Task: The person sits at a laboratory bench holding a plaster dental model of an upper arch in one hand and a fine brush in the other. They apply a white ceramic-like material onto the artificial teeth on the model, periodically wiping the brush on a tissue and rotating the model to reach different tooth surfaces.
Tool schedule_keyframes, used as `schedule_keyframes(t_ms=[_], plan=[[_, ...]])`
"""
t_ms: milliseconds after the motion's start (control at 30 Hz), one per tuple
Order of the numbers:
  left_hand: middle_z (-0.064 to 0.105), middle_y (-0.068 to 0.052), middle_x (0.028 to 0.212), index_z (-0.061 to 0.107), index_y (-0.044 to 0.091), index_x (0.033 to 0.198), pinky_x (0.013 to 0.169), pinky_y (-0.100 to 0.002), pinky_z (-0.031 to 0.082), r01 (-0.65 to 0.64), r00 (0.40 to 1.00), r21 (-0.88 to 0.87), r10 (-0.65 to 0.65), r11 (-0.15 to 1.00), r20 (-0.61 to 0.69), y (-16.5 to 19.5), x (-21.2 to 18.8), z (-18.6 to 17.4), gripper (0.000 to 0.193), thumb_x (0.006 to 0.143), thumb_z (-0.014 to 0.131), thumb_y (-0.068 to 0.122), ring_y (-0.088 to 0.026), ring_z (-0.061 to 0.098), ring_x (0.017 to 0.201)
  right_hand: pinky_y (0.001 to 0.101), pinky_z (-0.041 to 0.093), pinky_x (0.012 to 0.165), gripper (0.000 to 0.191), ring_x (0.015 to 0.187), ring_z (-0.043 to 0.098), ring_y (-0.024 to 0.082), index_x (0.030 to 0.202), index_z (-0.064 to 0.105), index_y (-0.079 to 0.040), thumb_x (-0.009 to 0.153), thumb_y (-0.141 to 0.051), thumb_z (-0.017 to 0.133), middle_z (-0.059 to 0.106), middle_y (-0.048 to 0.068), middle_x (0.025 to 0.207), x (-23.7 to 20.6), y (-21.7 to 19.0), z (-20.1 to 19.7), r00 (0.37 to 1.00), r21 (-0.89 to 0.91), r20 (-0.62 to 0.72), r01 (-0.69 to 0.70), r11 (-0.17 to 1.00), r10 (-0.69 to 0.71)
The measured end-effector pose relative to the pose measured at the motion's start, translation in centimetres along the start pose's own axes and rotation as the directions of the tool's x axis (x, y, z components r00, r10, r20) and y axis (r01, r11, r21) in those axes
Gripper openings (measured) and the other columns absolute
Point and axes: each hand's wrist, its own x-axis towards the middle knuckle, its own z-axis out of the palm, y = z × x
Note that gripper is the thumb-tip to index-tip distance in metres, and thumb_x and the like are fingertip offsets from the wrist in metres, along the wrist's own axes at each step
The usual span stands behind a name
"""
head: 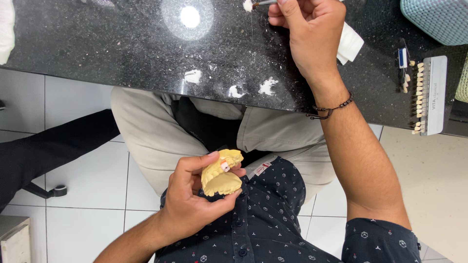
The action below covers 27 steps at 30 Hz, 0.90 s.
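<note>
My left hand (195, 197) holds a yellow plaster dental model (221, 174) over my lap, thumb along its upper edge. One small white and red tooth sits in the model's arch. My right hand (307, 34) is stretched out over the black speckled countertop (122, 48), gripping a thin brush (258, 4) whose tip carries a white blob. A dark beaded bracelet (331, 108) is on my right wrist.
White paste blobs (234, 87) lie near the counter's front edge. A tooth shade guide (424, 95) lies at the right, a folded white tissue (351, 43) sits beside my right hand, a teal textured item (436, 17) is at the top right. White floor tiles lie below.
</note>
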Motion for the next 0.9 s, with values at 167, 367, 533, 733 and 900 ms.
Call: schedule_keyframes(t_ms=[167, 367, 533, 733, 900], plan=[[0.07, -0.022, 0.127, 0.033, 0.006, 0.142, 0.096, -0.035, 0.067, 0.004, 1.0, -0.001, -0.004, 1.0, 0.003, 0.0, 0.0, -0.1, 0.073, 0.087, 0.081, -0.006, -0.025, 0.077, 0.116, 0.0298, 0.069, 0.085, 0.016, 0.092, 0.077, 0.016, 0.112, 0.073, 0.004, 0.116, -0.011, 0.069, 0.076, 0.011, 0.101, -0.1, 0.1, 0.0, 1.0, -0.007, -0.012, 0.006, 1.0, -0.007], [0.07, -0.022, 0.126, 0.033, 0.006, 0.142, 0.097, -0.035, 0.067, -0.009, 1.0, -0.008, 0.009, 1.0, 0.005, 0.1, 0.0, -0.2, 0.073, 0.088, 0.081, -0.006, -0.025, 0.076, 0.116, 0.0294, 0.069, 0.083, 0.017, 0.089, 0.077, 0.017, 0.111, 0.074, 0.004, 0.116, -0.011, 0.069, 0.077, 0.012, 0.099, -0.1, 0.2, 0.1, 0.999, -0.058, -0.012, 0.033, 0.998, -0.033], [0.07, -0.021, 0.126, 0.033, 0.005, 0.142, 0.096, -0.035, 0.067, -0.015, 1.0, 0.025, 0.015, 1.0, 0.009, 0.2, -0.1, -0.3, 0.074, 0.087, 0.081, -0.005, -0.025, 0.077, 0.116, 0.0292, 0.068, 0.084, 0.017, 0.09, 0.077, 0.017, 0.111, 0.074, 0.005, 0.116, -0.011, 0.069, 0.077, 0.012, 0.1, 0.0, 0.1, -0.1, 1.0, -0.04, 0.001, 0.029, 0.999, -0.029], [0.07, -0.021, 0.125, 0.034, 0.005, 0.142, 0.097, -0.035, 0.067, -0.011, 1.0, -0.017, 0.011, 1.0, 0.006, 0.3, 0.0, -0.3, 0.074, 0.087, 0.082, -0.004, -0.024, 0.077, 0.113, 0.0299, 0.068, 0.086, 0.017, 0.093, 0.077, 0.018, 0.111, 0.073, 0.005, 0.117, -0.01, 0.068, 0.077, 0.013, 0.103, 0.1, 0.3, -0.4, 1.0, 0.065, 0.014, 0.003, 0.998, -0.004], [0.07, -0.02, 0.124, 0.034, 0.005, 0.142, 0.094, -0.035, 0.068, -0.001, 1.0, -0.019, 0.001, 1.0, 0.0, 0.8, -0.3, -0.2, 0.076, 0.086, 0.085, -0.003, -0.023, 0.078, 0.111, 0.0326, 0.069, 0.082, 0.014, 0.092, 0.078, 0.021, 0.112, 0.07, 0.007, 0.116, -0.006, 0.07, 0.076, 0.015, 0.104, -0.5, -2.5, -0.1, 0.999, 0.142, -0.005, -0.04, 0.989, 0.041]])
